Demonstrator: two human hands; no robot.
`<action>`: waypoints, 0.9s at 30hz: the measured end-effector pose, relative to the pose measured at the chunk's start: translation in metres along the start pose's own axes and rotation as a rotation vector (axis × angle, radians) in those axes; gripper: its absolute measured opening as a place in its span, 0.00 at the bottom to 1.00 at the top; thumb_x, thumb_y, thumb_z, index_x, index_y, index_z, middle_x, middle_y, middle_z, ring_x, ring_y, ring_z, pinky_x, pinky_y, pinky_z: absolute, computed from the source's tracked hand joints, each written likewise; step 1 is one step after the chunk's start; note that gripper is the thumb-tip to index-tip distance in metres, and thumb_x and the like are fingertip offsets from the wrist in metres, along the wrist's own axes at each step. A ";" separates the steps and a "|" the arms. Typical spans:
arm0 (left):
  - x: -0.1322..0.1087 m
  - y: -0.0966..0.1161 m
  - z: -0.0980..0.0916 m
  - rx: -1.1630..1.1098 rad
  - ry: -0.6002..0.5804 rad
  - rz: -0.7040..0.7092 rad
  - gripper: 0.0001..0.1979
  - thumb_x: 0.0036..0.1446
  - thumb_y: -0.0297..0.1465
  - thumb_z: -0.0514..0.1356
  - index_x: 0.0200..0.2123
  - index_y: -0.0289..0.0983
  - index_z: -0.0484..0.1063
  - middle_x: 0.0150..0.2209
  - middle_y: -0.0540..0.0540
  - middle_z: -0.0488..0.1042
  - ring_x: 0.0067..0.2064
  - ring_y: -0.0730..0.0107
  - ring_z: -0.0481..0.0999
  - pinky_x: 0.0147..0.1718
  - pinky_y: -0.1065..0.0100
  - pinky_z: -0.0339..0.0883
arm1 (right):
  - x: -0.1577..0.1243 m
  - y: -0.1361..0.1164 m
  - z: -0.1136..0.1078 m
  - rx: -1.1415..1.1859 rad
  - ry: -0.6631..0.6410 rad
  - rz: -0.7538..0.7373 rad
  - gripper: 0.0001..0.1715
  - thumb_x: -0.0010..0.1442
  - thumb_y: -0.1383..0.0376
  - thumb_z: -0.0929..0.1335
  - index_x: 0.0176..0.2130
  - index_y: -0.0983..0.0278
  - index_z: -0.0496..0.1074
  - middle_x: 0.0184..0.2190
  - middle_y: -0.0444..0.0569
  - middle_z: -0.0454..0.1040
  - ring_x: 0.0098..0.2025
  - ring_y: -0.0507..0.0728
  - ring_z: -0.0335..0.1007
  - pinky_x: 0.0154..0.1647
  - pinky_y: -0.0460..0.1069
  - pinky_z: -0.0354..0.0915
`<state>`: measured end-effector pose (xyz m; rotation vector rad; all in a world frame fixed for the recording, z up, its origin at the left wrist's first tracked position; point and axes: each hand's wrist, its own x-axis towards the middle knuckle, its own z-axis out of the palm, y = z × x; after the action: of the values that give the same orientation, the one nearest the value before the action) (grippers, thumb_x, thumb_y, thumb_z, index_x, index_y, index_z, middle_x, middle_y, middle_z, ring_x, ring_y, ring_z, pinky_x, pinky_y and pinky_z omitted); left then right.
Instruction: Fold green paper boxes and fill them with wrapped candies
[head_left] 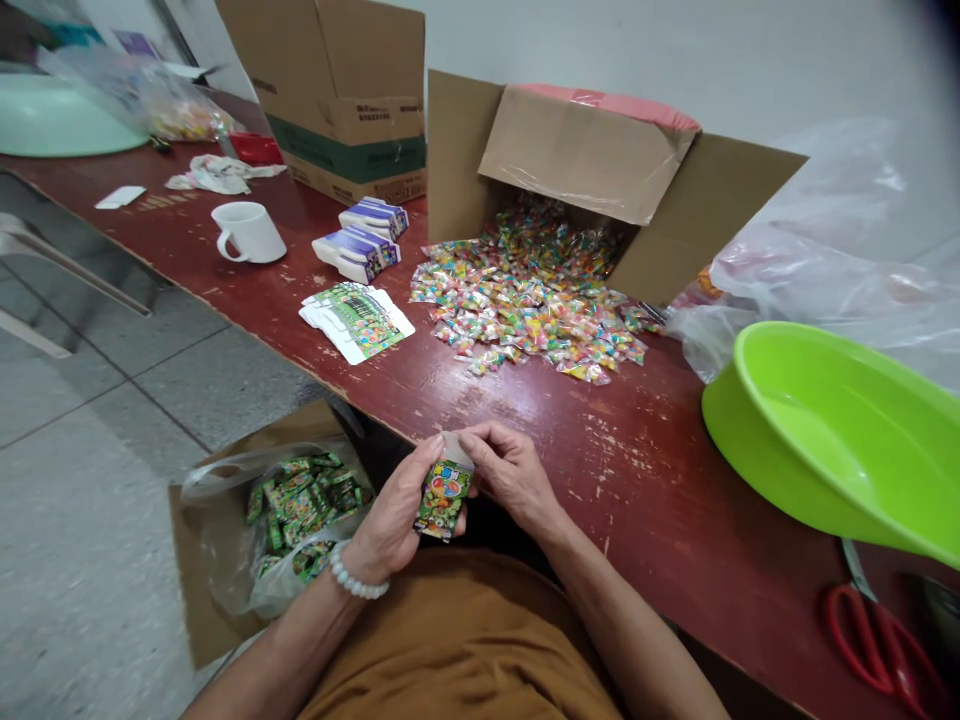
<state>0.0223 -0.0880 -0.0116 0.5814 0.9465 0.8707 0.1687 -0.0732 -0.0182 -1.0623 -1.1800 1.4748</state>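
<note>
A small green printed candy box [441, 498] is held upright in front of my body, its pale top flap standing up. My left hand [400, 500] is wrapped round the box from its left side. At the box's upper right, my right hand [512, 472] has thumb and bent fingers closed on the flap end. Beyond my hands, a stack of flat green printed cartons [358, 318] lies on the red table [525, 440]. Many small clear packets of colourful candy [525, 310] spill from an open cardboard box [675, 225] lying on its side.
Below left, a lined cardboard box [202, 590] holds many green candy boxes [304, 500]. Purple-white cartons [356, 252], a white mug [253, 232] and a tall cardboard box [352, 110] stand further back. On the right are a lime green basin [817, 460] and red-handled scissors [862, 640].
</note>
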 end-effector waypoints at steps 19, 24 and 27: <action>-0.001 0.000 0.008 -0.129 0.019 -0.110 0.20 0.65 0.46 0.55 0.43 0.34 0.73 0.24 0.47 0.74 0.18 0.69 0.73 0.15 0.69 0.71 | -0.010 -0.001 -0.004 -0.467 0.041 -0.489 0.10 0.66 0.63 0.67 0.40 0.60 0.80 0.37 0.50 0.82 0.39 0.57 0.77 0.43 0.51 0.70; -0.001 0.003 0.009 -0.121 0.009 -0.065 0.22 0.68 0.44 0.50 0.55 0.38 0.71 0.34 0.44 0.79 0.19 0.70 0.73 0.15 0.68 0.71 | -0.007 0.001 -0.003 -0.381 0.043 -0.365 0.05 0.61 0.66 0.70 0.36 0.61 0.80 0.40 0.50 0.82 0.41 0.57 0.78 0.42 0.50 0.70; -0.001 0.003 0.006 -0.089 0.019 -0.041 0.25 0.67 0.47 0.50 0.57 0.39 0.72 0.37 0.43 0.79 0.19 0.71 0.73 0.16 0.68 0.71 | -0.003 0.000 -0.004 -0.374 0.039 -0.277 0.04 0.58 0.64 0.73 0.36 0.62 0.80 0.36 0.48 0.82 0.34 0.55 0.76 0.34 0.48 0.68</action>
<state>0.0259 -0.0879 -0.0063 0.4766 0.9293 0.8781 0.1736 -0.0758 -0.0188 -1.1134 -1.5457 1.0383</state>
